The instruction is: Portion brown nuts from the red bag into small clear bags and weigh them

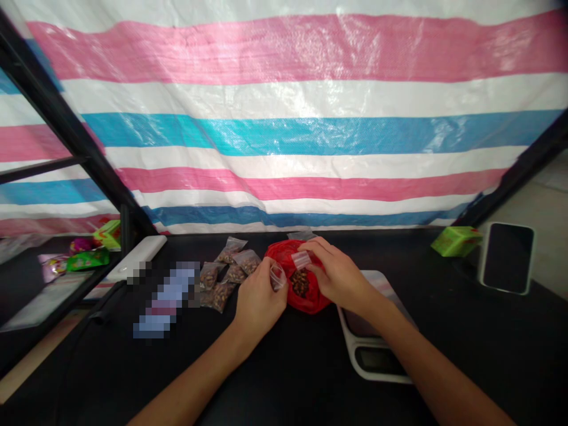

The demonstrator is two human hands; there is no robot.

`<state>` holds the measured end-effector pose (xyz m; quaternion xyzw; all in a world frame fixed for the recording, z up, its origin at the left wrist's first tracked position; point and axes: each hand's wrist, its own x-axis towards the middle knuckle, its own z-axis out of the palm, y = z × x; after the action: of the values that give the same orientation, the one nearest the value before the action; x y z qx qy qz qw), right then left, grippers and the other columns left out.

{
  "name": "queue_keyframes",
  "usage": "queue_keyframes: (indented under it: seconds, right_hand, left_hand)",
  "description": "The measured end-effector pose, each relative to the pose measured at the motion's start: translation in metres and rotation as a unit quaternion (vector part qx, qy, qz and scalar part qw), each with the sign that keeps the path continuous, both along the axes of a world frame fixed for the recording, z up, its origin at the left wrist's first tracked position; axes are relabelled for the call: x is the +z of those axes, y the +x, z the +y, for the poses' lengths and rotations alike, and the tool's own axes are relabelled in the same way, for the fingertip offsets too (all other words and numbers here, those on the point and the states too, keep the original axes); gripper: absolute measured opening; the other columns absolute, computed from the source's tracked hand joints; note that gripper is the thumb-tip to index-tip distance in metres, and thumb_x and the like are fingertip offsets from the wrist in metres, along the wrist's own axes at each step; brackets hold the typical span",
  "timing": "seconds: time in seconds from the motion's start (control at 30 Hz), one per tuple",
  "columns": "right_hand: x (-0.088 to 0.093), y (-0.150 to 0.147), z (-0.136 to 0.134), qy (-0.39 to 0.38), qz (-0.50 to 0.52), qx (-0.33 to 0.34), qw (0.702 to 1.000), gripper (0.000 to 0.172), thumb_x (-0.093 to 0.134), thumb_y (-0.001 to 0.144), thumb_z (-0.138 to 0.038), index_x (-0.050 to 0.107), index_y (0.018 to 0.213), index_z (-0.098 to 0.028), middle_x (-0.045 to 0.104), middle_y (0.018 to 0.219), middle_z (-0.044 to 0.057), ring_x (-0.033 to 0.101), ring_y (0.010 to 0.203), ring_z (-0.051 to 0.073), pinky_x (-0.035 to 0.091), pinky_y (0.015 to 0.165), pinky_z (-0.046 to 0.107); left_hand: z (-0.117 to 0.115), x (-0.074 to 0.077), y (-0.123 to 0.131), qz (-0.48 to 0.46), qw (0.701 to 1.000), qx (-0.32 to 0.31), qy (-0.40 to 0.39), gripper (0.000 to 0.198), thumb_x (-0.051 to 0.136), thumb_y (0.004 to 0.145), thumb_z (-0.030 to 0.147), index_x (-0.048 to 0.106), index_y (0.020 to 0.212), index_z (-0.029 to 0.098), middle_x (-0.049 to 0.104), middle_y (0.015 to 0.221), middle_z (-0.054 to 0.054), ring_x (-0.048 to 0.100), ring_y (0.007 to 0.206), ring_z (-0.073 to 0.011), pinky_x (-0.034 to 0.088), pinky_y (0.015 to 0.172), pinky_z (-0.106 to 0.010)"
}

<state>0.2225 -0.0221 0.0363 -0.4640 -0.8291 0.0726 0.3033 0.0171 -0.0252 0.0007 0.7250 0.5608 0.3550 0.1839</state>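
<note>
Clear bag (278, 277) pinched in left hand (261, 296); right hand (341, 275) grips translucent piece (302, 259) over red bag (311, 300), forearms (199, 370) converging

No text, brand or number can be read. The display (377, 359) of the scale (367, 325), right of and nearer than the red bag (310, 303), is too dark to make out. Any print on the pixelated patch (166, 302), left of the bag, is hidden; the green wrapper (87, 259), farther left, is illegible.
</note>
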Motion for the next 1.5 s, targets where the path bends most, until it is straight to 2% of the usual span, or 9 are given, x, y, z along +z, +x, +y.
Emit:
queue_keyframes:
  seconds: [0.1, 0.2, 0.33, 0.47, 0.73, 0.97, 1.2, 1.33, 1.5]
  right_hand:
    - [-0.006, 0.007, 0.006, -0.012, -0.097, -0.043, 0.994, 0.037, 0.051, 0.091, -0.005, 0.061, 0.123, -0.021, 0.062, 0.122, 0.008, 0.061, 0.110, 0.022, 0.042, 0.099, 0.035]
    - [-0.009, 0.010, 0.007, -0.022, -0.168, -0.075, 0.983, 0.028, 0.056, 0.092, -0.012, 0.065, 0.117, -0.020, 0.063, 0.114, 0.008, 0.060, 0.105, 0.023, 0.040, 0.096, 0.035]
    - [-0.012, 0.009, 0.005, -0.025, -0.210, -0.105, 0.972, 0.023, 0.061, 0.093, -0.019, 0.065, 0.116, -0.021, 0.064, 0.114, 0.009, 0.059, 0.105, 0.024, 0.038, 0.090, 0.035]
    - [-0.016, 0.007, 0.006, -0.040, -0.209, -0.093, 0.973, 0.026, 0.059, 0.089, -0.012, 0.064, 0.113, -0.022, 0.066, 0.115, 0.007, 0.061, 0.105, 0.022, 0.035, 0.089, 0.034]
    - [-0.019, 0.005, 0.005, -0.062, -0.197, -0.047, 0.977, 0.042, 0.053, 0.074, 0.001, 0.060, 0.109, -0.023, 0.069, 0.116, 0.004, 0.064, 0.102, 0.019, 0.033, 0.084, 0.032]
    - [-0.022, 0.003, 0.004, -0.076, -0.199, -0.068, 0.975, 0.032, 0.056, 0.088, -0.012, 0.061, 0.117, -0.026, 0.068, 0.120, 0.003, 0.067, 0.095, 0.020, 0.037, 0.089, 0.035]
    - [-0.018, -0.002, 0.002, -0.091, -0.216, -0.074, 0.969, 0.027, 0.057, 0.093, -0.018, 0.060, 0.119, -0.025, 0.070, 0.119, 0.004, 0.069, 0.092, 0.022, 0.041, 0.081, 0.033]
    - [-0.017, -0.001, 0.000, -0.098, -0.217, -0.078, 0.968, 0.026, 0.062, 0.093, -0.025, 0.059, 0.119, -0.027, 0.070, 0.120, 0.003, 0.070, 0.090, 0.022, 0.041, 0.074, 0.031]
    - [-0.016, -0.002, -0.001, -0.108, -0.209, -0.069, 0.969, 0.026, 0.063, 0.093, -0.028, 0.059, 0.119, -0.027, 0.069, 0.121, 0.003, 0.071, 0.093, 0.022, 0.042, 0.073, 0.030]
  left_hand:
    - [-0.004, 0.003, -0.001, 0.049, 0.998, 0.023, -0.019, 0.009, 0.060, 0.090, 0.032, 0.054, 0.089, 0.025, 0.066, 0.079, -0.003, 0.060, 0.062, -0.0221, 0.025, 0.061, -0.030]
    - [-0.010, 0.004, 0.002, 0.081, 0.994, -0.004, -0.075, 0.014, 0.058, 0.091, 0.038, 0.052, 0.091, 0.025, 0.069, 0.082, -0.005, 0.064, 0.068, -0.0249, 0.025, 0.061, -0.030]
    - [-0.019, 0.005, 0.008, 0.106, 0.984, -0.054, -0.131, 0.024, 0.058, 0.090, 0.047, 0.051, 0.098, 0.025, 0.071, 0.091, -0.007, 0.068, 0.080, -0.0280, 0.029, 0.063, -0.031]
    - [-0.023, 0.002, 0.012, 0.100, 0.983, -0.062, -0.142, 0.028, 0.058, 0.090, 0.050, 0.049, 0.098, 0.025, 0.070, 0.090, -0.005, 0.067, 0.078, -0.0272, 0.029, 0.063, -0.031]
    - [-0.012, -0.023, 0.013, -0.091, 0.986, -0.084, -0.115, 0.015, 0.061, 0.085, 0.021, 0.048, 0.093, 0.023, 0.061, 0.089, 0.000, 0.058, 0.079, -0.0178, 0.038, 0.069, -0.028]
    - [-0.003, -0.019, 0.012, -0.206, 0.971, -0.092, -0.080, 0.023, 0.055, 0.078, 0.003, 0.046, 0.087, 0.022, 0.049, 0.078, 0.004, 0.049, 0.071, -0.0137, 0.037, 0.065, -0.026]
    - [0.003, -0.008, 0.006, -0.188, 0.981, 0.023, 0.045, 0.019, 0.057, 0.082, 0.008, 0.047, 0.088, 0.022, 0.046, 0.093, -0.001, 0.049, 0.086, -0.0172, 0.042, 0.079, -0.030]
    - [0.003, -0.016, 0.007, -0.168, 0.986, -0.001, -0.020, 0.015, 0.061, 0.086, 0.016, 0.048, 0.092, 0.022, 0.046, 0.096, -0.002, 0.050, 0.094, -0.0200, 0.045, 0.088, -0.035]
    - [0.000, -0.026, 0.010, -0.156, 0.986, -0.030, -0.053, 0.030, 0.063, 0.078, 0.006, 0.047, 0.098, 0.021, 0.041, 0.105, -0.003, 0.051, 0.094, -0.0186, 0.046, 0.092, -0.037]
